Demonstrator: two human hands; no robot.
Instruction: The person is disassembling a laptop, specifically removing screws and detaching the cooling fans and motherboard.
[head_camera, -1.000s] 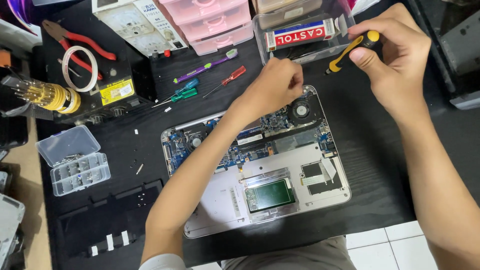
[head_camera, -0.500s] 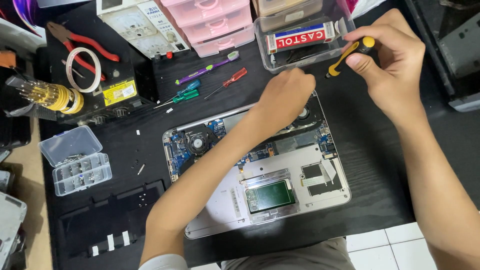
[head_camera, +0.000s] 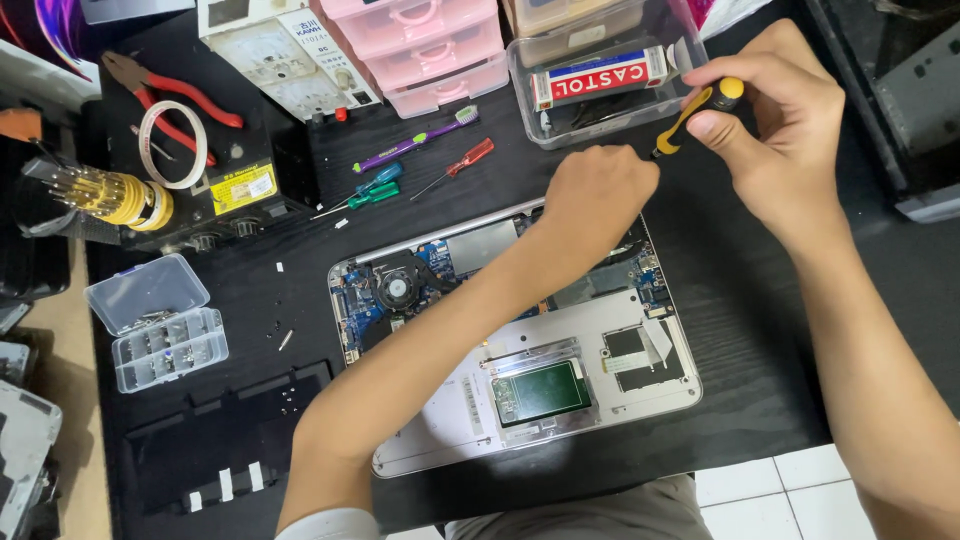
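R hand (head_camera: 775, 130) pinched shut on yellow-black screwdriver (head_camera: 697, 108), shaft slanting down-left twd laptop's (head_camera: 600, 340) far edge at desk (head_camera: 250, 290) centre, just beside curled L hand (head_camera: 592, 195); can't tell if it grips anything.

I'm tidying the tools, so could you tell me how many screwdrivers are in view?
3: a yellow-handled one in the right hand; a red one on the black mat; a green one left of it. Others may be hidden behind the left hand.
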